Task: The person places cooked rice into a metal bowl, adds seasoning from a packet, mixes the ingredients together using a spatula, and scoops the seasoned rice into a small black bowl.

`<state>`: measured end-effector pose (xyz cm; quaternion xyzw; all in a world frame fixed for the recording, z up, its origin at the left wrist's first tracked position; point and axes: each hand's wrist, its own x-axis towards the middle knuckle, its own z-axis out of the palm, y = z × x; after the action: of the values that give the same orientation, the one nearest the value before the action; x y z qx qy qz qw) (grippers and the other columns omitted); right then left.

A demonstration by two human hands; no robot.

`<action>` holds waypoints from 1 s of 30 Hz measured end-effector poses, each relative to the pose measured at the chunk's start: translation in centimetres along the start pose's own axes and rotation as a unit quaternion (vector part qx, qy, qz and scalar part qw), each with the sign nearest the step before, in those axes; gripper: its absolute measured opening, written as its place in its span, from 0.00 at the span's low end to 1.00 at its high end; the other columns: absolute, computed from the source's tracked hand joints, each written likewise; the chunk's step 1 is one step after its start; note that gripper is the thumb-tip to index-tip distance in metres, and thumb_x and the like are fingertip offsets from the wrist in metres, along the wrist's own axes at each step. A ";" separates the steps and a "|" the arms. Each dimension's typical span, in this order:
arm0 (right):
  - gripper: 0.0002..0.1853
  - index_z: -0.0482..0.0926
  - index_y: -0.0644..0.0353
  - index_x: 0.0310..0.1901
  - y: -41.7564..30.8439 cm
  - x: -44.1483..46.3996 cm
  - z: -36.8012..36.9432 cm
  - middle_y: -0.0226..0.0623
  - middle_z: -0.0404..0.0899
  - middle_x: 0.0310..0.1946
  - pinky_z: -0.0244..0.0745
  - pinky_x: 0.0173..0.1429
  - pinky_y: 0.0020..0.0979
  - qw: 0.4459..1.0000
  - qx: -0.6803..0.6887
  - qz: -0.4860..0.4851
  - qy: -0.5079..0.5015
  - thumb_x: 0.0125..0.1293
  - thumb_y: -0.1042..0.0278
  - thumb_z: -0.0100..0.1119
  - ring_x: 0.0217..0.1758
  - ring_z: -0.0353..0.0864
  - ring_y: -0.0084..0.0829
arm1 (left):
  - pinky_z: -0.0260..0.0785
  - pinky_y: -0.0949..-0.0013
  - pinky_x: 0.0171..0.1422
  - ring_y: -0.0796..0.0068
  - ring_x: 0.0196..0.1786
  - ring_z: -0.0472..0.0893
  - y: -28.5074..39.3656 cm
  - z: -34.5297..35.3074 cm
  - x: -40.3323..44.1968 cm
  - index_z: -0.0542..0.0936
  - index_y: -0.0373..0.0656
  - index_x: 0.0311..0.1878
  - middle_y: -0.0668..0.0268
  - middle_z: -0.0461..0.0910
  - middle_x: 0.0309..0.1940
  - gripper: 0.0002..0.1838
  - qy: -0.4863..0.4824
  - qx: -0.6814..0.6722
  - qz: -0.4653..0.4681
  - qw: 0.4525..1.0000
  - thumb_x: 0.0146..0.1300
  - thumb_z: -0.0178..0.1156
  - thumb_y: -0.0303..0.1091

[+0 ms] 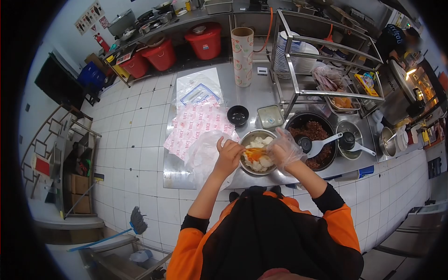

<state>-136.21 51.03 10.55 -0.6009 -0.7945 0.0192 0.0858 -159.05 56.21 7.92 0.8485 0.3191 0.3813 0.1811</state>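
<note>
A metal bowl [259, 173] with pale, whitish pieces of food stands near the table's front edge. Over these pieces lies something glossy and orange-yellow [255, 154], whose kind I cannot make out. My left hand [228, 155] is bare and comes in at the bowl's left rim, its thumb and fingertips closed together beside the orange-yellow thing. On the right side of the bowl, my right hand [285, 150] wears a clear plastic glove, with its fingers curled in toward the food. The glove blurs what those fingers hold.
Right of the bowl stands a black pot [302, 122] of dark brown food with a white-handled tool [324, 145] across it. Printed paper sheets [196, 126], a black bowl [238, 115] and a lidded container [270, 116] lie around. Behind rise a tall roll [242, 56] and a metal rack [294, 88].
</note>
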 end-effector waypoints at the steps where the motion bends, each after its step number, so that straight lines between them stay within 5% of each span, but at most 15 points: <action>1: 0.16 0.83 0.48 0.45 -0.4 0.1 -1.5 0.38 0.81 0.34 0.55 0.72 0.44 0.999 -0.013 -0.013 -0.032 0.52 0.62 0.62 0.52 0.77 0.40 | 0.39 0.55 0.72 0.72 0.41 0.76 0.0 0.0 0.1 0.80 0.46 0.34 0.71 0.77 0.29 0.04 0.000 -0.008 -0.002 1.000 0.57 0.60 0.24; 4: 0.15 0.84 0.48 0.43 -2.0 0.3 -5.3 0.41 0.82 0.39 0.61 0.68 0.36 0.999 0.026 0.005 -0.031 0.55 0.56 0.64 0.51 0.79 0.36 | 0.38 0.55 0.73 0.73 0.41 0.76 0.3 0.0 0.2 0.80 0.46 0.34 0.70 0.77 0.30 0.04 0.002 -0.032 -0.010 0.999 0.57 0.60 0.24; 7: 0.18 0.82 0.49 0.46 -1.8 1.4 -4.1 0.42 0.82 0.39 0.71 0.57 0.34 0.941 0.305 0.112 -0.095 0.55 0.55 0.65 0.45 0.81 0.39 | 0.38 0.54 0.73 0.72 0.41 0.76 1.1 0.5 0.6 0.80 0.46 0.34 0.70 0.77 0.30 0.04 0.002 -0.054 -0.009 0.998 0.57 0.60 0.25; 10: 0.18 0.82 0.52 0.45 -1.9 1.7 -2.7 0.43 0.81 0.38 0.74 0.47 0.34 0.926 0.361 0.105 -0.041 0.54 0.55 0.66 0.41 0.81 0.39 | 0.37 0.52 0.73 0.71 0.42 0.76 1.6 0.8 1.3 0.79 0.46 0.35 0.70 0.76 0.30 0.04 0.005 -0.066 0.005 0.998 0.57 0.60 0.25; 13: 0.16 0.82 0.52 0.43 -1.6 1.8 0.1 0.45 0.81 0.36 0.74 0.46 0.34 0.912 0.372 0.158 -0.071 0.54 0.57 0.66 0.40 0.81 0.38 | 0.34 0.49 0.74 0.70 0.43 0.75 1.4 1.3 0.9 0.79 0.46 0.35 0.70 0.76 0.31 0.04 -0.001 -0.075 0.013 0.997 0.58 0.59 0.26; 16: 0.14 0.83 0.54 0.41 -1.8 1.6 2.0 0.47 0.82 0.35 0.75 0.44 0.36 0.928 0.359 0.094 -0.020 0.52 0.60 0.66 0.39 0.82 0.41 | 0.32 0.48 0.75 0.70 0.43 0.75 1.2 1.3 0.6 0.79 0.45 0.35 0.70 0.76 0.31 0.04 -0.004 -0.077 0.014 0.997 0.58 0.59 0.25; 19: 0.13 0.83 0.56 0.38 -2.3 1.5 3.1 0.48 0.81 0.33 0.75 0.44 0.38 0.975 0.201 0.093 -0.006 0.52 0.61 0.65 0.38 0.82 0.44 | 0.32 0.49 0.76 0.70 0.42 0.76 0.8 1.4 0.3 0.80 0.44 0.35 0.69 0.76 0.30 0.04 0.002 -0.071 0.008 0.997 0.57 0.60 0.24; 25: 0.13 0.82 0.60 0.37 -2.1 0.7 1.4 0.48 0.81 0.32 0.75 0.44 0.39 0.982 0.146 0.117 -0.023 0.52 0.61 0.64 0.38 0.81 0.45 | 0.32 0.46 0.75 0.70 0.43 0.75 -0.3 0.6 0.3 0.79 0.44 0.35 0.69 0.75 0.31 0.03 0.001 -0.048 0.004 0.999 0.58 0.60 0.26; 30: 0.14 0.82 0.61 0.37 0.5 -0.1 3.4 0.49 0.81 0.31 0.75 0.43 0.39 0.973 0.212 0.086 -0.044 0.53 0.60 0.65 0.36 0.81 0.46 | 0.31 0.46 0.75 0.71 0.43 0.75 -0.4 0.3 0.2 0.80 0.44 0.36 0.70 0.75 0.31 0.03 -0.001 -0.047 -0.003 0.999 0.59 0.59 0.27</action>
<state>-136.23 51.34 7.18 -0.6336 -0.7208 0.2204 0.1741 -158.87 56.59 7.58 0.8386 0.3034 0.3943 0.2219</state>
